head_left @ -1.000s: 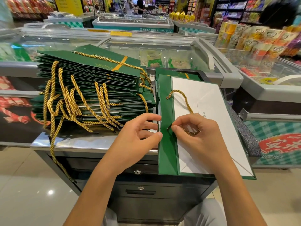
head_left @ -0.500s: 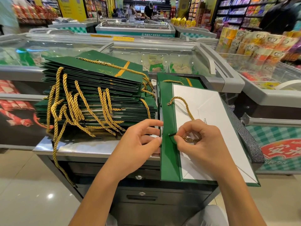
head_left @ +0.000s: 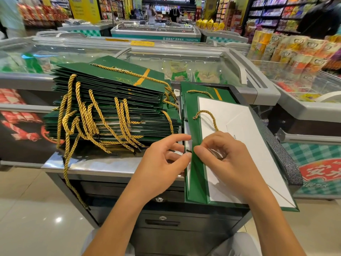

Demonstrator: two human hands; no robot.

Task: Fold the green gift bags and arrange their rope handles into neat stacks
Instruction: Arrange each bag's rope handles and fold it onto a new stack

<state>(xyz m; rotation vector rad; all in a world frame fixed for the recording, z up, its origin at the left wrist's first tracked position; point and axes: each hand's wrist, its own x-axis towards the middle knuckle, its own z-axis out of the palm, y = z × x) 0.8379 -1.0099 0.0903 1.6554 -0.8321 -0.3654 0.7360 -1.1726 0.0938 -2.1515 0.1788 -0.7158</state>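
Observation:
A flat green gift bag point(head_left: 195, 178) lies on the counter's right part, its white inner side point(head_left: 239, 122) facing up. A gold rope handle point(head_left: 208, 115) loops across the white side and runs under my right hand point(head_left: 227, 159), which pinches the rope at the bag's green fold. My left hand point(head_left: 158, 167) holds the bag's left edge between thumb and fingers, right beside the other thumb. A small black rope tip shows between both thumbs. A tall stack of folded green bags point(head_left: 110, 93) stands to the left, its gold rope handles point(head_left: 83, 115) spilling forward.
The steel counter point(head_left: 103, 163) has drawers below; one rope point(head_left: 70, 178) hangs over its front edge. Glass-topped freezer chests point(head_left: 184, 58) stand behind and to the right. Snack packs point(head_left: 295, 48) are piled at the right. A dark speckled strip point(head_left: 284, 159) borders the bag's right side.
My right hand has brought the rope end leftward to the bag's green edge, next to my left thumb. The stack has not moved.

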